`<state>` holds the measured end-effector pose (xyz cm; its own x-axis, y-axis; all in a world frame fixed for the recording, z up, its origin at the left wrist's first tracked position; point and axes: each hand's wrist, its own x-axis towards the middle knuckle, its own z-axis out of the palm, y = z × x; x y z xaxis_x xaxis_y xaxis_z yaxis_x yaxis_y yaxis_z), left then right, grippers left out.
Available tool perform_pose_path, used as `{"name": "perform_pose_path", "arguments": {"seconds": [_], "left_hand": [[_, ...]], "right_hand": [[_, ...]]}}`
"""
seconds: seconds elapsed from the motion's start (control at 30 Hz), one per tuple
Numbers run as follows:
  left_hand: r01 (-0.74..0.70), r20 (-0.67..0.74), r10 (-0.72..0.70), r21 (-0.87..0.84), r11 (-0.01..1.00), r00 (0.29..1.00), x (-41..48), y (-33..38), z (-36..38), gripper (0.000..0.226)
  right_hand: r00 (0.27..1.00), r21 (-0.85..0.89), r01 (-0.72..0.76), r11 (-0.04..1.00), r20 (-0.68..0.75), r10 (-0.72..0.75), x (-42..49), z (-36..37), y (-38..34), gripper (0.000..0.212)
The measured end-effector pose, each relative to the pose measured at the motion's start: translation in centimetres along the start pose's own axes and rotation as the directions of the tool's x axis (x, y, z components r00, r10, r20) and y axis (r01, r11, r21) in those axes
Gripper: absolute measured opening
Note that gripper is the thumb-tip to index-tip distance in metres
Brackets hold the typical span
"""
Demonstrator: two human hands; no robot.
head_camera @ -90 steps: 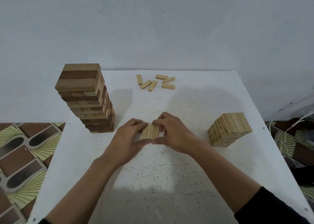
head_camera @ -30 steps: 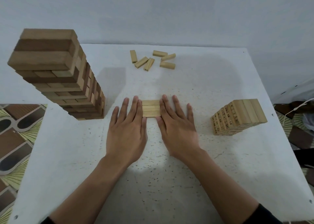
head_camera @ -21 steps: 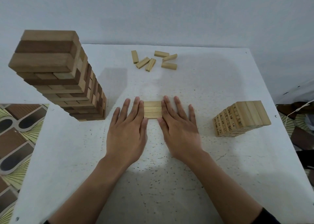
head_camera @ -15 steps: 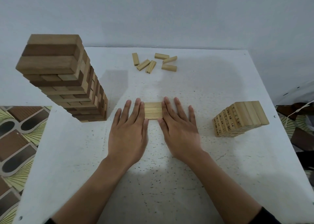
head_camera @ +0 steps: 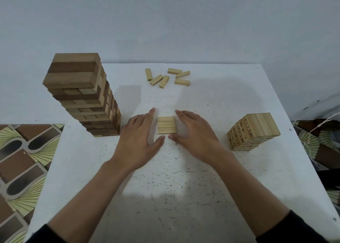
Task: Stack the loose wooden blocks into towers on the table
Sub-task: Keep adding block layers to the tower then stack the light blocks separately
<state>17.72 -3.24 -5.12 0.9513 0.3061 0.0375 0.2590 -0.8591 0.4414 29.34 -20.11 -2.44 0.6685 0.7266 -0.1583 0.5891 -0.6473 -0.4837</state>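
Working on a row of three pale blocks point(head_camera: 167, 125), lying flat just beyond the middle of the table point(head_camera: 202, 196), long sides touching, probably serving as the base layer of a new tower. Flanking that row with the left hand point(head_camera: 139, 137) and the right hand point(head_camera: 196, 134), both flat and unclenched, fingers straight and pointing toward the far edge, gripping nothing. Hovering or resting just beside the row's two ends, too blurred for telling whether actually touching.

Judging the blocks as light, stiff and smooth, hardly fragile, yet sliding and skewing easily on the hard top. Taking hold best by pinching a single block across its long sides, or by pressing the whole row inward from both ends, keeping it square.

Leaving six loose blocks point(head_camera: 164, 81) near the far edge, well apart from the row, scattered at odd angles, some touching. Sharing the table with one tall tower point(head_camera: 81, 95) of mixed dark and pale wood by the left edge, many layers high, and one short tower point(head_camera: 253, 132) of pale numbered blocks near the right edge.

Counting overall: three in the row, six loose, two towers, two hands.
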Motion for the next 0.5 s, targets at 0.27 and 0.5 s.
{"name": "perform_pose_path", "arguments": {"seconds": [0.27, 0.5], "left_hand": [[0.005, 0.119, -0.02, 0.122, 0.993, 0.993, 1.7, 0.4, -0.8, 0.066], [-0.012, 0.143, -0.009, 0.146, 0.989, 0.99, 1.9, 0.5, -1.0, 0.055]], "right_hand": [[0.999, -0.063, 0.03, 0.998, -0.021, -0.032, 1.9, -0.5, 0.3, 0.065], [0.998, -0.141, 0.049, 0.989, -0.029, -0.053, 2.2, 0.0, 0.5, 0.059]]}}
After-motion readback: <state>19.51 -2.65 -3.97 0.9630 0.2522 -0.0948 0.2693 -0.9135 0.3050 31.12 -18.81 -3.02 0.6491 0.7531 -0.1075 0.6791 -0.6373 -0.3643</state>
